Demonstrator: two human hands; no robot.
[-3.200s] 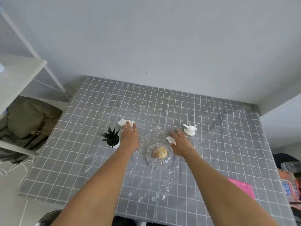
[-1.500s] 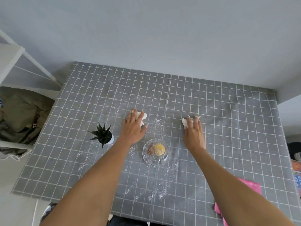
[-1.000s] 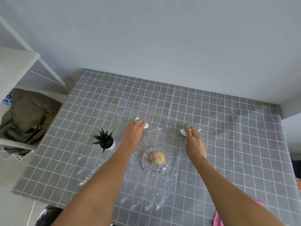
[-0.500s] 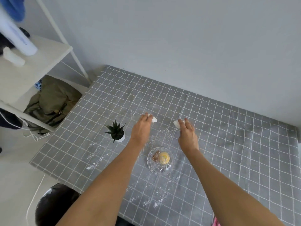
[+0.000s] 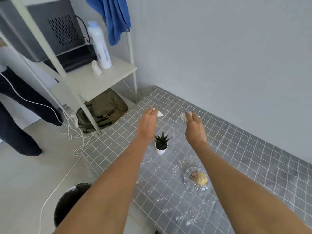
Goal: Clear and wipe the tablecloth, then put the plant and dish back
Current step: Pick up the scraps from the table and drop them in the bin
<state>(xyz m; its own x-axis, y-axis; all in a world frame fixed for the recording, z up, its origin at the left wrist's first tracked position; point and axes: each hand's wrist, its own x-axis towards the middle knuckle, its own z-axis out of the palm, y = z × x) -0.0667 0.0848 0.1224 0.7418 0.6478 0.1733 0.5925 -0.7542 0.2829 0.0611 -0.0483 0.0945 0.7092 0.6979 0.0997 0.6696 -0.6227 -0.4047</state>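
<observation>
Plain grey wall (image 5: 219, 48) behind everything, and up against it a table with a grey checked tablecloth (image 5: 253, 157). Only one view here, the head camera looking down along both bare arms.

Left hand (image 5: 146, 125) is held out over the far left part of the cloth, fingers curled round a crumpled white tissue (image 5: 159, 114) that pokes out past the fingertips. Right hand (image 5: 194, 127) does the same thing further right, pinching a second tissue (image 5: 184, 117) at its fingertips. Can't tell whether either hand actually touches the cloth or just hangs above it.

Between the two forearms sits the little spiky plant (image 5: 161, 142) in a white pot, upright on the cloth. Nearer the camera, just beside the right forearm, is the clear glass dish (image 5: 196, 180) with something round and yellow in it, plus a brownish bit next to that. White crumbs (image 5: 168, 195) are scattered over the cloth around the dish and toward the near edge.

Left of the table is a white metal shelf (image 5: 94, 78) with a tall white spray can (image 5: 99, 46) and a small white figure on it, a blue towel (image 5: 116, 17) hanging from above, and a dark grey box with vent holes. An olive backpack (image 5: 101, 112) is stuffed underneath. On the floor there's a white cable (image 5: 67, 171), a black bin (image 5: 70, 200) at the near corner of the table, and another person's dark trouser legs (image 5: 20, 115) at the left edge.
</observation>
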